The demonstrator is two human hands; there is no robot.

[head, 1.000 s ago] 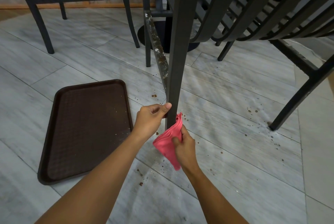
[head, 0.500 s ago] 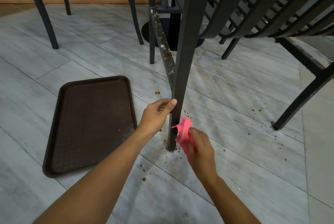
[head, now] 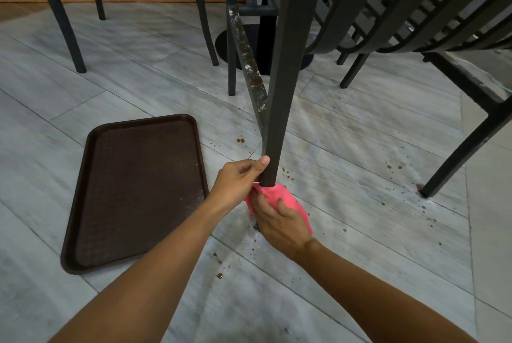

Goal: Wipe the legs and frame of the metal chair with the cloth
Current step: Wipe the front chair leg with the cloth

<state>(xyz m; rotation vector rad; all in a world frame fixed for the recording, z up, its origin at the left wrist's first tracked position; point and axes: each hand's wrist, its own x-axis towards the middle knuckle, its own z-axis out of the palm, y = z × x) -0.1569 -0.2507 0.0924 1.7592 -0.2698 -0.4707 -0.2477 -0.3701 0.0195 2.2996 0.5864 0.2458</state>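
The dark metal chair's near leg [head: 279, 110] runs down the middle of the view to the floor. My left hand [head: 239, 179] grips this leg low down, thumb on its front face. My right hand [head: 279, 220] holds the pink cloth [head: 279, 198] wrapped around the bottom of the leg just below my left hand; the leg's foot is hidden behind the cloth and hand. A stained crossbar [head: 248, 65] with white and brown marks slants behind the leg. The slatted seat [head: 415, 10] is at upper right.
A brown plastic tray [head: 133, 190] lies flat on the tiled floor to the left. Brown droplets [head: 240, 140] and crumbs dot the floor around the leg. Another chair leg [head: 454, 154] stands right; more chairs [head: 66, 15] and a round table base [head: 257, 49] stand behind.
My right hand has brought the cloth from the leg's right side round its bottom, now wrapping it. My left hand stays on the leg.
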